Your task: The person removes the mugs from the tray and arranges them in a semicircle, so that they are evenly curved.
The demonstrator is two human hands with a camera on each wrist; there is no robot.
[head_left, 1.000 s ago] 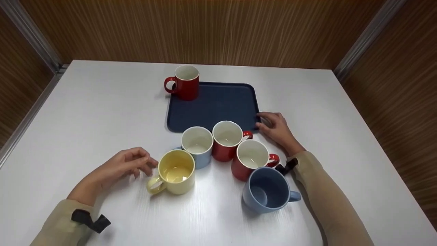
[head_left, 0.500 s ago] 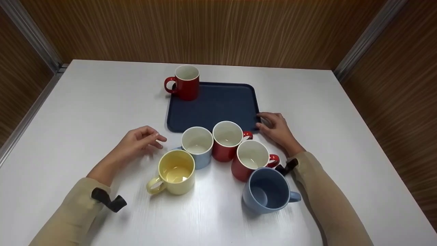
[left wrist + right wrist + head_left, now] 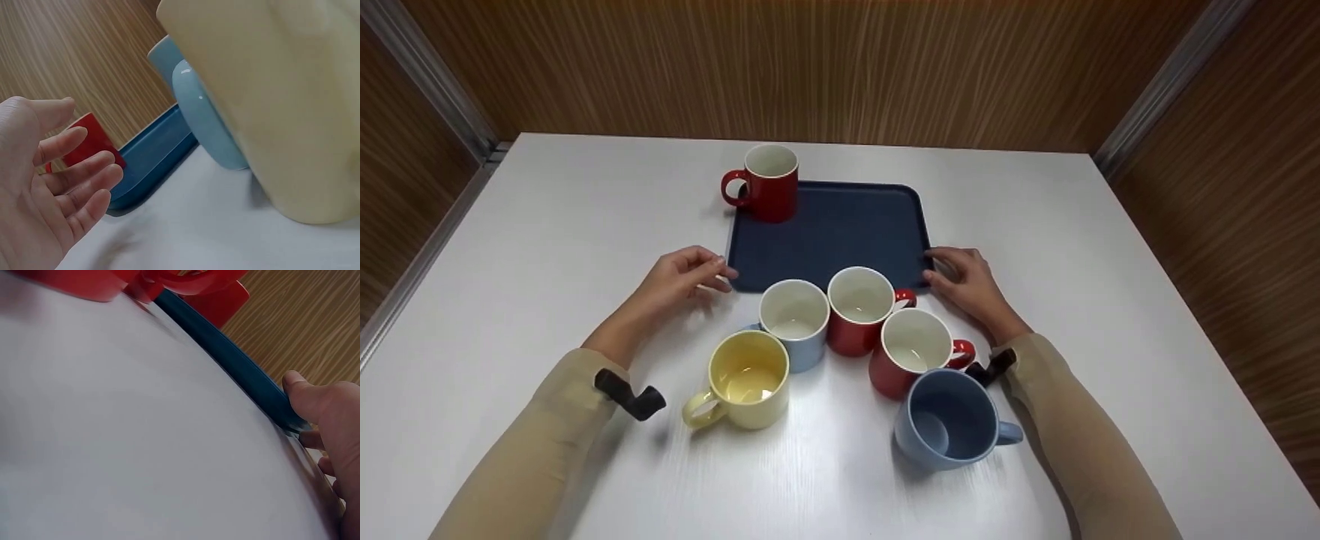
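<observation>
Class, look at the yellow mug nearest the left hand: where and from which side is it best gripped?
Probably by the handle of the yellow mug, from the near left: the loop points that way, open, while a pale blue mug crowds its far right.

The mugs [image 3: 749,379] look like glazed ceramic, smooth and glossy; the tray [image 3: 840,229] seems plastic, dark blue and matt. The table [image 3: 547,217] is white with a fine grain and a soft shine; the walls [image 3: 810,67] look like wood.

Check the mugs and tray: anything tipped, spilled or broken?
Nothing stands out. All six mugs stand upright and look empty; one red mug sits on the far left corner of the tray, the rest cluster on the table. No spills or damage visible.
</observation>
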